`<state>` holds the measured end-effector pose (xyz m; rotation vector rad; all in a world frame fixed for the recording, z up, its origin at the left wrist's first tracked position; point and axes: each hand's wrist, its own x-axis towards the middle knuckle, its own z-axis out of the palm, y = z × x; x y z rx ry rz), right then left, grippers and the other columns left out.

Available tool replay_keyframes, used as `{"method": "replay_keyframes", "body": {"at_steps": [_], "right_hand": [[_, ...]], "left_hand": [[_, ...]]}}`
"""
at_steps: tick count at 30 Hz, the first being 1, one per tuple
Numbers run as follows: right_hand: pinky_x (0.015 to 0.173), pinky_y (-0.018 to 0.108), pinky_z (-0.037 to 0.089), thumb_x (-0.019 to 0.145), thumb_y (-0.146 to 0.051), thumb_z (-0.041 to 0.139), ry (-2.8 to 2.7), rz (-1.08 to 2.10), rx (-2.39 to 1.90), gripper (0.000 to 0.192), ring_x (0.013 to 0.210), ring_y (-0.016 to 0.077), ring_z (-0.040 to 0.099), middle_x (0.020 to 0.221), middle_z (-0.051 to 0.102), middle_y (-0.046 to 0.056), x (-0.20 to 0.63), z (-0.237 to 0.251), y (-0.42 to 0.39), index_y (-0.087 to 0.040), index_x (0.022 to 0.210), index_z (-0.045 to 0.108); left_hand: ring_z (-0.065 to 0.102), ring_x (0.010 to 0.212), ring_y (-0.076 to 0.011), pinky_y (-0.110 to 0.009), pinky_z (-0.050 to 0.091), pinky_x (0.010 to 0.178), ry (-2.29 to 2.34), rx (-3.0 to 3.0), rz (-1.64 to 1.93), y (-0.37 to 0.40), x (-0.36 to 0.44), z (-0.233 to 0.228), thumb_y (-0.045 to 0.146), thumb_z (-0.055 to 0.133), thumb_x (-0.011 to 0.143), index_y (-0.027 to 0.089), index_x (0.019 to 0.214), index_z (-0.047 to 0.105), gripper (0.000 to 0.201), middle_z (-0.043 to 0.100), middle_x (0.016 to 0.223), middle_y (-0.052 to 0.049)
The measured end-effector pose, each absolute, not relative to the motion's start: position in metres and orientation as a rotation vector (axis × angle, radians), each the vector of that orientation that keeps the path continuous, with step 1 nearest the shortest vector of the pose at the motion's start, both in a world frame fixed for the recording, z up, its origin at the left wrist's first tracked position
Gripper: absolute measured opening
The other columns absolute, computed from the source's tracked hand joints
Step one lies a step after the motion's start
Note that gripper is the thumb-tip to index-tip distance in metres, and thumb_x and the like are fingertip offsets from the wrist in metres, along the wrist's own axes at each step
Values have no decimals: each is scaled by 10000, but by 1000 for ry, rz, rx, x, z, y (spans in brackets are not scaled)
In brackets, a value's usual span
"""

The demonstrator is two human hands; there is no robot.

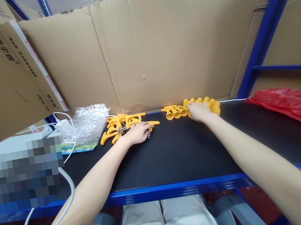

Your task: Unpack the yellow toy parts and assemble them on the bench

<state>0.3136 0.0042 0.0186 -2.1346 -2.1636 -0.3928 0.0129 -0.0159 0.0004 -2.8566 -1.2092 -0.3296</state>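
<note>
My left hand (pixel 139 133) is closed around a yellow-handled corkscrew (pixel 154 122); one handle end sticks out past the fingers, and its metal spiral shows below them. Just behind and left of that hand lies a heap of yellow corkscrew handles (pixel 117 123) with metal spirals among them. Over on the right, my right hand (pixel 198 111) reaches down onto a group of yellow bell-shaped parts (pixel 214 106), its fingers bent around one and partly hidden. Several more yellow bell-shaped parts (pixel 177 113) lie on their sides left of it, open ends facing me.
A black tabletop (pixel 170 159) with a blue front edge lies before me. Tall cardboard (pixel 162 48) stands behind it. Clear plastic bags (pixel 90 119), a white plug (pixel 62 126) and cables are at the left. A red plastic bag (pixel 292 107) lies right, near a blue post (pixel 266 26).
</note>
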Motion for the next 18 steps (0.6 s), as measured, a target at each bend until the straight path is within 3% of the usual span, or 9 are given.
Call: {"method": "replay_keyframes", "body": {"at_steps": [5,9,12,15,18], "right_hand": [[933,526,284,801,-129,399,-2136,-434,-2231,388,1138,341,465,1191,558,215,311,23,2,-114,1151,564],[927,510,305,754,-106,489,-2142,-398,-2260,395,1119,345,490,1143,587,212,305,37,-6,-113,1138,580],[924,565,299,725,-104,559,-2163,-237,-2288,383,1153,394,467,1171,567,223,299,45,-13,-143,1102,611],[920,654,242,684,-104,626,-2162,-123,-2284,367,1174,452,433,1160,562,222,296,48,-18,-161,1046,642],[898,723,186,617,-116,694,-2132,-170,-2206,468,1206,510,363,1159,556,227,296,46,-18,-160,1079,631]], "left_hand": [[314,1332,-277,-510,277,1051,-1271,-2843,-279,-23,15,6,295,396,868,257,1167,551,339,365,1437,-95],[277,1348,-304,-579,232,1041,-1300,-2855,-249,-30,18,11,354,417,864,296,1340,400,479,298,1475,-120],[310,1329,-312,-618,216,1016,-1382,-2807,-205,-28,19,11,232,350,869,343,1401,304,545,338,1456,-110],[380,1275,-311,-597,240,1001,-1395,-2770,-184,-24,19,8,151,316,846,356,1389,337,581,425,1393,-99],[493,1129,-285,-516,315,962,-1317,-2752,-227,-22,19,6,156,324,842,346,1358,405,555,546,1215,-95]]}}
